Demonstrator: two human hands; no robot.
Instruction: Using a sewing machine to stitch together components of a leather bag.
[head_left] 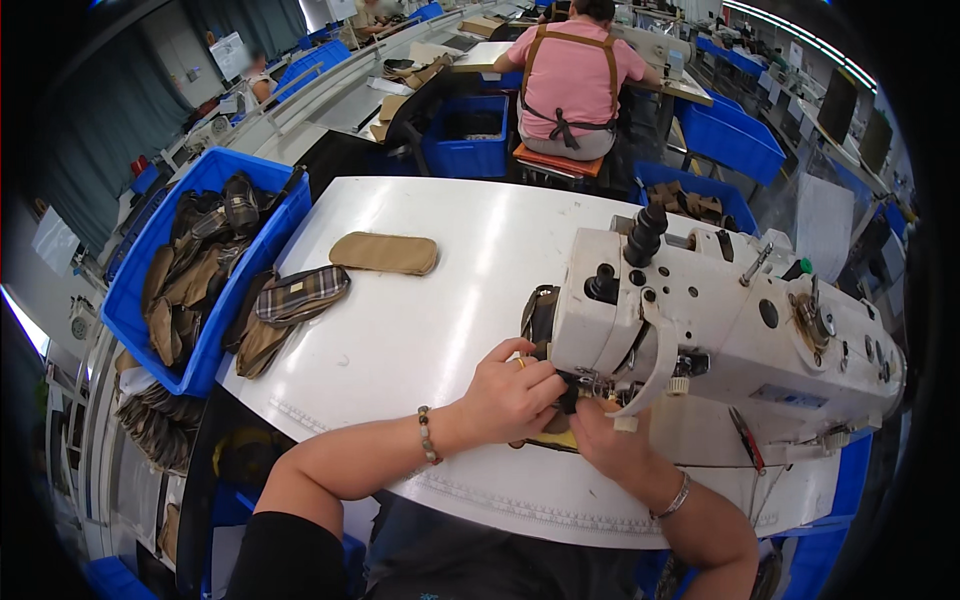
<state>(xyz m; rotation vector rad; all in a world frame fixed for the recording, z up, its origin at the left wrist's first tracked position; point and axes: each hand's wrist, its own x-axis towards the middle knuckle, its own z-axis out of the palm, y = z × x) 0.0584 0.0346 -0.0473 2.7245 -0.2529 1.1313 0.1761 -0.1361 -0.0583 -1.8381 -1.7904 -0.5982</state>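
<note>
A white industrial sewing machine stands at the right of the white table. Under its head lies a dark, partly hidden fabric piece, with some yellowish material showing near the front. My left hand is closed, its curled fingers gripping the piece just left of the needle area. Close beside it, my right hand pinches the piece below the machine head; its fingertips are partly hidden by the presser parts. A tan oblong fabric piece lies flat farther left, with a plaid-and-tan sewn piece close by.
At the table's left side, a blue bin holds several plaid and tan pieces. A slim red-handled tool rests at the machine's base. A printed ruler scale follows the table's front edge. Ahead sits a person in a pink shirt.
</note>
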